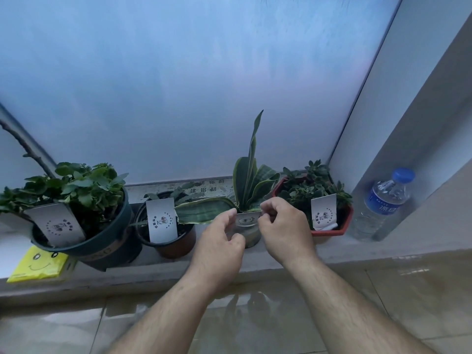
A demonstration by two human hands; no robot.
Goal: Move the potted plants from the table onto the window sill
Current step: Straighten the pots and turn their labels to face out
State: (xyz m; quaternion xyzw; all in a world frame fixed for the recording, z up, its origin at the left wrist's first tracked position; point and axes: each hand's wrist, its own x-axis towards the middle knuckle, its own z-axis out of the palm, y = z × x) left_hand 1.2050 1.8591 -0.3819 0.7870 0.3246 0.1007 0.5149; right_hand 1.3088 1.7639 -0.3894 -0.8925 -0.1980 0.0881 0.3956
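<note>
1. A leafy plant in a dark green pot (102, 241) is set leftmost on the window sill (332, 249).
2. A small brown pot (173, 247) is placed beside it.
3. A striped-leaved plant in a pale pot (249, 232) is stood upright next.
4. A red angular pot (343, 223) is placed rightmost.

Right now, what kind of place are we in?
Likely a home or office window ledge. A frosted pane fills the view, four potted plants stand along the sill, among them a snake plant between the hands, and a water bottle sits at the right end. Glossy tiles lie below.

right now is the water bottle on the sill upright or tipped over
Upright: the water bottle stands on its base on the window sill, blue cap on top.
</note>
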